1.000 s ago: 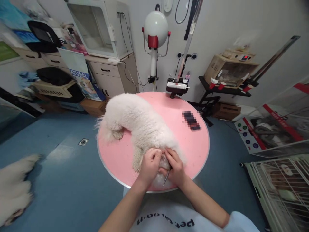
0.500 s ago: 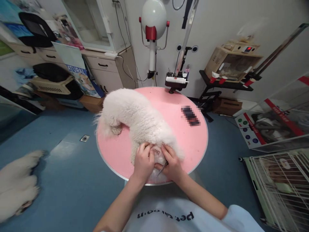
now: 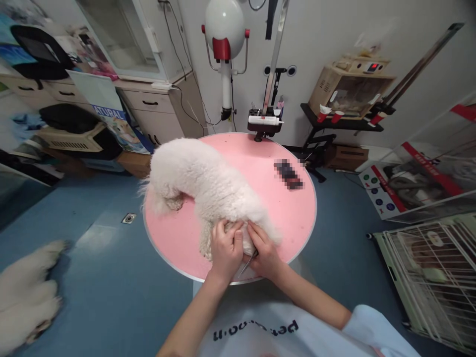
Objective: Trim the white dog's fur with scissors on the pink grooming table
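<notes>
A fluffy white dog [image 3: 211,173] is on a round pink grooming table [image 3: 174,243], with its head end nearest me. My left hand [image 3: 227,245] is closed on the dog's ear, its thumb and fingers pressed into the fur. Close beside it, my right hand [image 3: 263,248] pinches the other side of the ear flap. A slim metal tool [image 3: 246,265] sticks out from under the right fingers, pointing down toward me; its kind cannot be made out. The inside of the ear is mostly covered by my fingers.
A blurred-out dark object [image 3: 289,174] lies on the table's right. A tool holder [image 3: 264,124] with a white bottle is fixed at the far edge. Another white dog [image 3: 29,287] is on the floor at left. A wire cage [image 3: 427,267] stands at right.
My hands have come closer together over the ear, and the pink inner ear seen before is now largely covered. The whole view has shifted slightly. The metal tool stays in my right hand.
</notes>
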Demonstrator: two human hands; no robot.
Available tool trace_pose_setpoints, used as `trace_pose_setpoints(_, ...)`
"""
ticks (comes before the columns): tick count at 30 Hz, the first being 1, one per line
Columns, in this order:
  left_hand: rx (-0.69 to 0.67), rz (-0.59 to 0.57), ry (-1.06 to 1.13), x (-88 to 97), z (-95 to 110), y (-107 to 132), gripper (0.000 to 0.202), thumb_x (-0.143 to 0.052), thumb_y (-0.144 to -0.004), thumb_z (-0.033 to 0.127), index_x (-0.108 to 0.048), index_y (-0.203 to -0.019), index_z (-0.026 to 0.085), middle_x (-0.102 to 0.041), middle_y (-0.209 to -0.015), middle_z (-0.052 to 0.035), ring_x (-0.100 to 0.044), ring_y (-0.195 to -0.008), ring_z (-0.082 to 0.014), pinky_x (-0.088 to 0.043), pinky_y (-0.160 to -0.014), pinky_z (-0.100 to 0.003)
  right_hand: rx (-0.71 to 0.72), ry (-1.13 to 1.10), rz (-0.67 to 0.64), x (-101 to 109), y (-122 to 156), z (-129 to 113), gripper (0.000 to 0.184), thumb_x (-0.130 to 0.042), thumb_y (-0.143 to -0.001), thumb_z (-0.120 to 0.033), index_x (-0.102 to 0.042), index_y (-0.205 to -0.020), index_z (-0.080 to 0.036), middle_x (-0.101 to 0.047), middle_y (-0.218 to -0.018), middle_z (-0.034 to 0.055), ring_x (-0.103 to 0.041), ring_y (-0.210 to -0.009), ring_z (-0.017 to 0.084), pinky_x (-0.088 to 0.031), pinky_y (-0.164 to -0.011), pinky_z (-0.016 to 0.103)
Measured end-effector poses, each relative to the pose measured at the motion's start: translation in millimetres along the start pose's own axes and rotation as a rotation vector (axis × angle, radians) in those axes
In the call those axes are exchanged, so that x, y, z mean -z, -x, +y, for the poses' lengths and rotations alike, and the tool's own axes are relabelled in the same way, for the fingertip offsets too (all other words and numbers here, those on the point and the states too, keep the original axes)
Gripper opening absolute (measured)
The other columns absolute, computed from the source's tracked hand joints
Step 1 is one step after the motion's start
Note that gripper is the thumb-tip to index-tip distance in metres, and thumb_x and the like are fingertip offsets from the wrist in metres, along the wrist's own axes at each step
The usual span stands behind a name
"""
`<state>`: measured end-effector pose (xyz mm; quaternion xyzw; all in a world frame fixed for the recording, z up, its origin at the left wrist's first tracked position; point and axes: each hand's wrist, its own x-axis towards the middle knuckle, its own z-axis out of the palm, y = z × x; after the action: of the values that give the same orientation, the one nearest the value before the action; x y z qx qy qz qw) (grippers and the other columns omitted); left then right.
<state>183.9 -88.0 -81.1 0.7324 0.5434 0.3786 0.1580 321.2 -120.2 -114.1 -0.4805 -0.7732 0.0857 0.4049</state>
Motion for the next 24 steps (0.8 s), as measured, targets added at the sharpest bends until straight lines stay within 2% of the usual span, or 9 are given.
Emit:
trace_pose_setpoints(4, 0.005, 0.0, -0.037, -0.8, -5, 6, 0.035, -0.034, -0.089, 0.028, -0.063, -0.107, 0.019, -0.043, -0.116, -0.0128, -0.036, -0.118, -0.0287, -0.033, -0.097, -0.05, -0.01, 0.007, -0.001, 2, -1, 0, 0.074, -0.06, -0.076, -0.034, -0.028, -0.138, -0.011, -0.043, -0.132, 0.0215, -0.043, -0.121, 0.031, -0.044, -0.094, 0.049)
trace_pose_setpoints(10, -0.004, -0.048, 0.065, 3.4, -11, 4, 0.032, -0.035, -0.089, 0.026, -0.062, -0.106, 0.019, -0.049, -0.103, -0.0095, -0.048, -0.1, -0.0213, -0.042, -0.086, -0.039, -0.033, 0.016, -0.016, 5, 1, 0, 0.074, -0.06, -0.076, -0.041, -0.031, -0.137, -0.01, -0.046, -0.13, 0.0214, -0.045, -0.119, 0.031, -0.044, -0.094, 0.047)
trace_pose_setpoints(17, -0.169, -0.068, -0.012, 11.7, -15, -3, 0.029, -0.04, -0.086, 0.024, -0.065, -0.1, 0.017, -0.048, -0.086, -0.0081, -0.046, -0.084, -0.0205, -0.042, -0.072, -0.034, -0.093, 0.052, -0.058, 6, 7, 7, 0.076, -0.059, -0.074, -0.047, -0.036, -0.134, -0.007, -0.05, -0.125, 0.0228, -0.047, -0.117, 0.033, -0.046, -0.091, 0.048)
trace_pose_setpoints(24, -0.218, -0.07, -0.067, 13.7, -10, -5, 0.029, -0.04, -0.085, 0.024, -0.065, -0.1, 0.017, -0.047, -0.082, -0.0074, -0.044, -0.079, -0.0197, -0.04, -0.068, -0.032, -0.094, 0.038, -0.059, 5, 6, 8, 0.078, -0.059, -0.074, -0.049, -0.033, -0.137, -0.01, -0.049, -0.126, 0.0216, -0.047, -0.118, 0.033, -0.044, -0.092, 0.049)
